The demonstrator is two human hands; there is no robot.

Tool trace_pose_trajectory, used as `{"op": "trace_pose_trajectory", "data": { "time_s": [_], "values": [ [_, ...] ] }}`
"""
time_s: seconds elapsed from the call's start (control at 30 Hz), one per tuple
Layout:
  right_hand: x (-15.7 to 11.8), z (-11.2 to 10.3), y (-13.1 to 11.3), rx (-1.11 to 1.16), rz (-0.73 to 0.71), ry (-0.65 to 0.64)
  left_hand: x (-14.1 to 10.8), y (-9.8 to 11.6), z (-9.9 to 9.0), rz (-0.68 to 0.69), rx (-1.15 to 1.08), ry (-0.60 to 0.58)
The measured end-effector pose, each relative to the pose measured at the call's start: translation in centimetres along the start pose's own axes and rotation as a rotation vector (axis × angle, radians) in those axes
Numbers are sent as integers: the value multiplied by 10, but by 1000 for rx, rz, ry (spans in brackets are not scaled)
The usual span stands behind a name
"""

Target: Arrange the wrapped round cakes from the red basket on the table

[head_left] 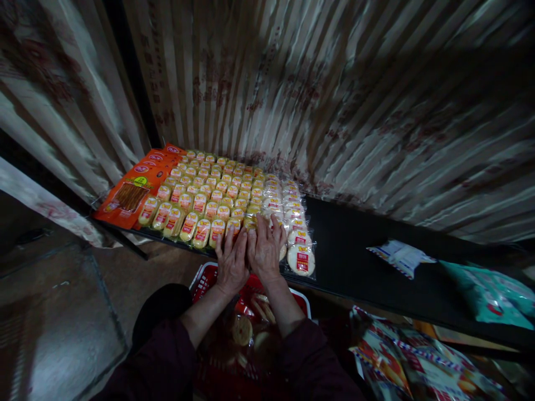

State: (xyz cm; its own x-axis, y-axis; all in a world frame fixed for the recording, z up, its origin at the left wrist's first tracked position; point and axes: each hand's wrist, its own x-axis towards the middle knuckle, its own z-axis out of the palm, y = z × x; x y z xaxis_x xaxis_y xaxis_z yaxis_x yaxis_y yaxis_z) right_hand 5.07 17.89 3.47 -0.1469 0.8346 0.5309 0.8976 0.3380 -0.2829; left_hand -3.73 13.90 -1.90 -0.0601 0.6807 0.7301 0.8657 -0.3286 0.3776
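Observation:
My left hand [232,263] lies on the front edge of the rows of small yellow wrapped cakes [203,229], its fingers stretched out and touching the nearest packets. Close beside it, my right hand [264,249] rests with fingers extended and slightly apart, over the last yellow column and the first column of round white wrapped cakes [300,259]. Both hands are open, palms down. The packets under my fingers are partly hidden. The cakes lie in neat columns on a black shelf [334,245].
Orange snack bags [127,192] lie at the shelf's left end. To the right are a white-blue packet [401,257] and teal bags [489,292]. A red basket [307,303] of wrapped round biscuits stands below my arms. Colourful bags [413,356] sit lower right. A pleated curtain [267,83] hangs behind.

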Motion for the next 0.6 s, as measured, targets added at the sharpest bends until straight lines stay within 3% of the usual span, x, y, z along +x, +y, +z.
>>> {"op": "trace_pose_trajectory", "data": {
  "time_s": [0.6],
  "values": [
    [0,8,-7,31,54,-14,4,2,-6,-53,12,12]
  ]
}}
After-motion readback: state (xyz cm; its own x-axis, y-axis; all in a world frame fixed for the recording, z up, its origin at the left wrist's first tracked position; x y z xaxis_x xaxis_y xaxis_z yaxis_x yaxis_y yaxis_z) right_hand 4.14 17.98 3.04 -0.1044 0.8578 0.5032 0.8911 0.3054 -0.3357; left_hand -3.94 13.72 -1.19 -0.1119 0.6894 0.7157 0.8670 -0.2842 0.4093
